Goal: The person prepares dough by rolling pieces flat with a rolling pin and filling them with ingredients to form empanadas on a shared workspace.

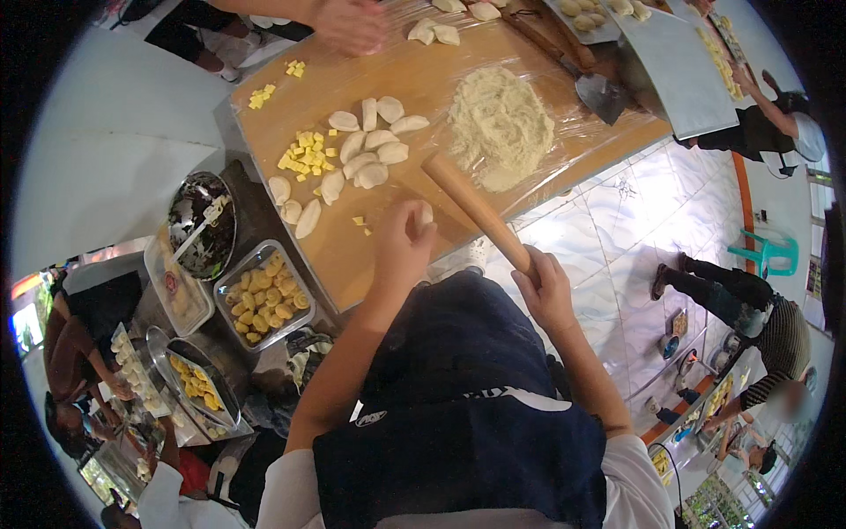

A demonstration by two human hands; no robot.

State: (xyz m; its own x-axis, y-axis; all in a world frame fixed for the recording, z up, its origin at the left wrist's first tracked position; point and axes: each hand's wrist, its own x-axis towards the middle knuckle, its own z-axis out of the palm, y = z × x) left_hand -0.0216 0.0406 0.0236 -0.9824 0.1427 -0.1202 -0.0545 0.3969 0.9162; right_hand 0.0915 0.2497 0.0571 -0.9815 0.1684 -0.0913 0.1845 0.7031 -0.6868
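Observation:
My right hand point(543, 285) grips one end of a wooden rolling pin point(479, 215), whose other end reaches over the wooden table point(344, 268). My left hand point(405, 244) is curled above the table, with a small pale piece, apparently dough, at its fingertips. Several pieces of white dough point(371, 175) lie beyond my left hand, beside a heap of yellow cubes point(307, 155). A few more cubes point(359, 221) are just left of that hand. Farther off to the right, a mound of pale crumbly mixture point(500, 129) rests on clear plastic film.
A metal scraper point(600, 96) lies at the far right of the table. Left of the table stand a tray of yellow pieces point(266, 294), a lidded plastic container point(178, 281) and a dark bowl point(201, 225) with a spatula. Another person's hand point(350, 25) is over the far edge; other people work around.

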